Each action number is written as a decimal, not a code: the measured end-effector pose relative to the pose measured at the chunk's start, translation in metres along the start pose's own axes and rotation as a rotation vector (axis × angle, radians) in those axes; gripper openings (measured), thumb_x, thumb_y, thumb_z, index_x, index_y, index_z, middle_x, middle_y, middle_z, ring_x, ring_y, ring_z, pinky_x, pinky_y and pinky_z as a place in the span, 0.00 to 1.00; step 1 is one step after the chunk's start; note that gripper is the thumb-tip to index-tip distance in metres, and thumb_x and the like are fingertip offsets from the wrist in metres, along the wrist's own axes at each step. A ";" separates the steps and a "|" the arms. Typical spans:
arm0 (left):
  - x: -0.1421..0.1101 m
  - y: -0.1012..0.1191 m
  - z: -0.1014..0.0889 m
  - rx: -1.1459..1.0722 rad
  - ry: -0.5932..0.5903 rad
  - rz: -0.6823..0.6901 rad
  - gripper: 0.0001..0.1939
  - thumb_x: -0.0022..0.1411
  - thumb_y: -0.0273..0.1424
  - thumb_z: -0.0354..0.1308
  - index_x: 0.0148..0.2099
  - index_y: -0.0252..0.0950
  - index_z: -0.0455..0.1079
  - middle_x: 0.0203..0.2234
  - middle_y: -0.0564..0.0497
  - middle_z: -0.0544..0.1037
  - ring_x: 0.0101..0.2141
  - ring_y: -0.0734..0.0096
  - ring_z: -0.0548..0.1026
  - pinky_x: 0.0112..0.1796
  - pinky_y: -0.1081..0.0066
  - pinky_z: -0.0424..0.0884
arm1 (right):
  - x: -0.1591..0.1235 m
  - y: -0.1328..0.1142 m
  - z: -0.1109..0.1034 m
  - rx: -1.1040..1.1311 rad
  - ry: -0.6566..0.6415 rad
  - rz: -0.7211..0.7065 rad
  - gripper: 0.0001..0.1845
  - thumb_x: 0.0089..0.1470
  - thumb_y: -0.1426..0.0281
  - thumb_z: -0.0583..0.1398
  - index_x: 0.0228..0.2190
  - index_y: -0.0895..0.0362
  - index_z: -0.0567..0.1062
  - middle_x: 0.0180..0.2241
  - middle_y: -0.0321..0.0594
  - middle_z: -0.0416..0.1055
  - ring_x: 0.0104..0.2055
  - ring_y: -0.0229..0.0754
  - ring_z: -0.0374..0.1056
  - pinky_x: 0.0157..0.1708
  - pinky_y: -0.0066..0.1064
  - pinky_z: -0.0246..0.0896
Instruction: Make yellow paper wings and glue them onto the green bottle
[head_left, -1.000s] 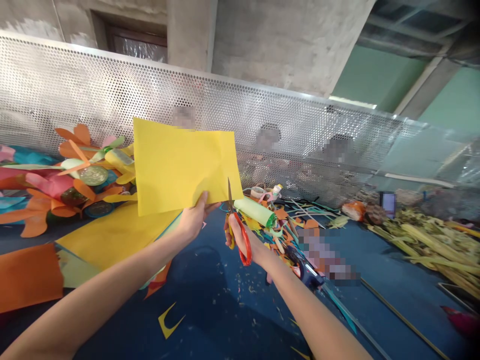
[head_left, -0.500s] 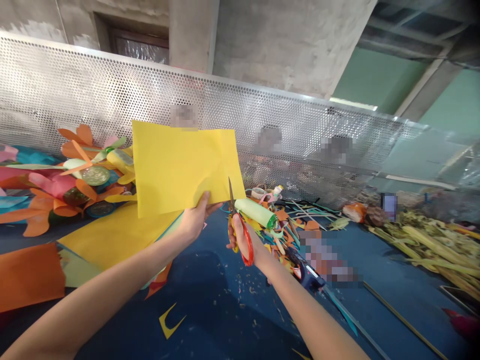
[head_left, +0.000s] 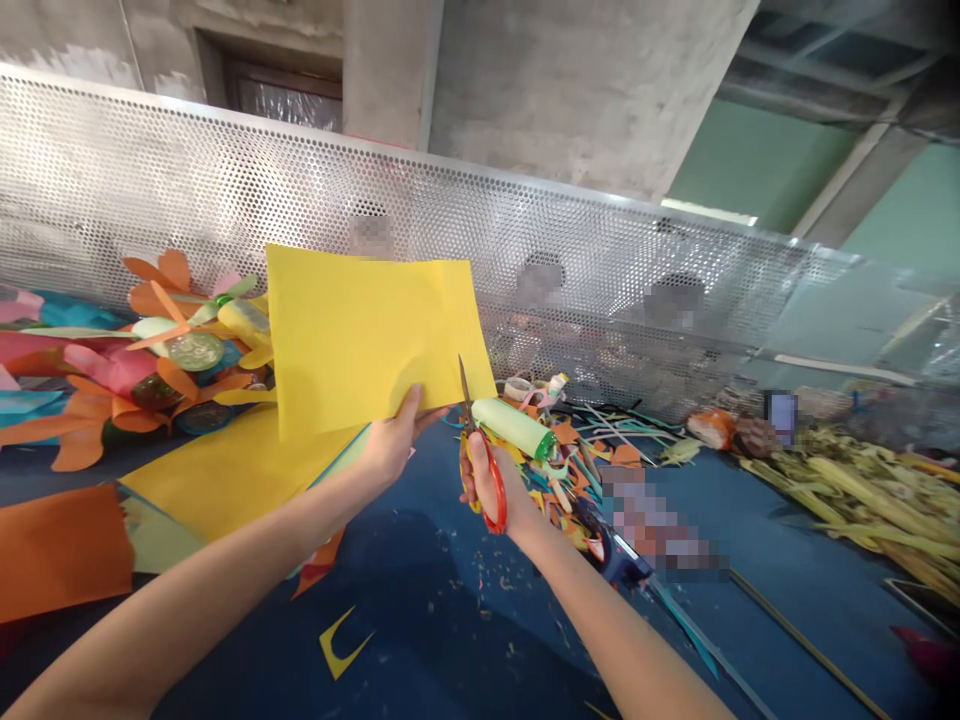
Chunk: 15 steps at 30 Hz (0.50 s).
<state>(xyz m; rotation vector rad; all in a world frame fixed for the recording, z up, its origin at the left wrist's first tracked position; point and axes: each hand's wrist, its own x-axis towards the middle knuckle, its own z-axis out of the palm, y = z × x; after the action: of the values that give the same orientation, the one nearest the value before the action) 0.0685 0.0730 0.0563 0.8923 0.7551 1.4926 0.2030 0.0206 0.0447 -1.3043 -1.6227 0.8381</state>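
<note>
A sheet of yellow paper point(head_left: 360, 335) is held up in front of me, its lower edge pinched between the thumb and fingers of my left hand point(head_left: 394, 435). My right hand point(head_left: 487, 480) grips a pair of scissors point(head_left: 495, 490) with red and yellow handles. The blades point upward at the lower right part of the sheet, one blade in front of it. Whether they have cut into the paper I cannot tell. Just right of the blades lies a pale green paper-wrapped bottle point(head_left: 514, 427). Under my left forearm more yellow paper point(head_left: 225, 470) lies on the table.
Paper flowers and decorated bottles point(head_left: 172, 350) are heaped at the left, near an orange sheet point(head_left: 64, 550). Paper scraps, a dark blue glue gun point(head_left: 619, 550) and sticks lie at the right, with dried husks point(head_left: 862, 490) beyond. A perforated metal screen point(head_left: 450, 220) borders the table's back.
Very little differs. The whole view has shifted slightly, and both hands keep their hold on the yellow paper and the scissors.
</note>
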 end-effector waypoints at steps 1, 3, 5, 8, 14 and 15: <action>-0.001 0.001 0.000 0.001 -0.001 -0.006 0.21 0.57 0.40 0.55 0.52 0.41 0.62 0.37 0.47 0.78 0.39 0.59 0.76 0.34 0.68 0.72 | 0.000 0.000 0.000 -0.005 0.002 0.003 0.30 0.48 0.41 0.43 0.20 0.55 0.61 0.14 0.31 0.53 0.14 0.34 0.56 0.17 0.31 0.65; -0.002 0.001 0.001 -0.002 0.001 -0.016 0.21 0.57 0.40 0.55 0.52 0.40 0.62 0.35 0.47 0.78 0.39 0.59 0.76 0.34 0.68 0.72 | 0.001 0.000 -0.001 -0.025 0.000 0.018 0.31 0.49 0.41 0.42 0.20 0.56 0.62 0.13 0.32 0.54 0.13 0.35 0.57 0.15 0.31 0.64; -0.002 0.002 0.001 -0.014 0.004 -0.021 0.20 0.57 0.39 0.55 0.52 0.40 0.63 0.34 0.47 0.79 0.39 0.59 0.76 0.34 0.67 0.72 | 0.002 0.001 -0.001 -0.049 -0.007 0.037 0.32 0.49 0.42 0.42 0.20 0.56 0.63 0.13 0.33 0.56 0.12 0.36 0.59 0.14 0.30 0.63; -0.002 0.002 0.002 -0.031 0.013 -0.029 0.19 0.58 0.38 0.55 0.50 0.39 0.64 0.34 0.47 0.79 0.40 0.59 0.76 0.35 0.67 0.72 | 0.002 0.004 -0.001 -0.066 -0.014 0.038 0.33 0.49 0.41 0.41 0.20 0.56 0.64 0.12 0.33 0.57 0.11 0.38 0.60 0.13 0.30 0.61; 0.000 -0.001 -0.001 -0.022 0.004 -0.031 0.21 0.56 0.40 0.56 0.51 0.39 0.64 0.36 0.46 0.78 0.41 0.57 0.75 0.34 0.66 0.72 | -0.001 0.005 0.003 -0.078 0.011 0.004 0.34 0.49 0.41 0.40 0.16 0.55 0.64 0.10 0.32 0.54 0.12 0.39 0.59 0.12 0.30 0.58; 0.000 -0.001 -0.001 -0.028 -0.004 -0.038 0.21 0.56 0.40 0.56 0.51 0.39 0.63 0.36 0.46 0.78 0.41 0.57 0.75 0.34 0.67 0.72 | -0.002 0.004 0.003 -0.072 0.013 0.008 0.34 0.49 0.41 0.40 0.16 0.55 0.64 0.10 0.32 0.54 0.11 0.39 0.58 0.13 0.30 0.58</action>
<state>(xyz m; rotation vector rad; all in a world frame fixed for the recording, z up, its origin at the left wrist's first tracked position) 0.0682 0.0730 0.0548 0.8554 0.7426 1.4644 0.2022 0.0200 0.0393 -1.3647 -1.6519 0.7812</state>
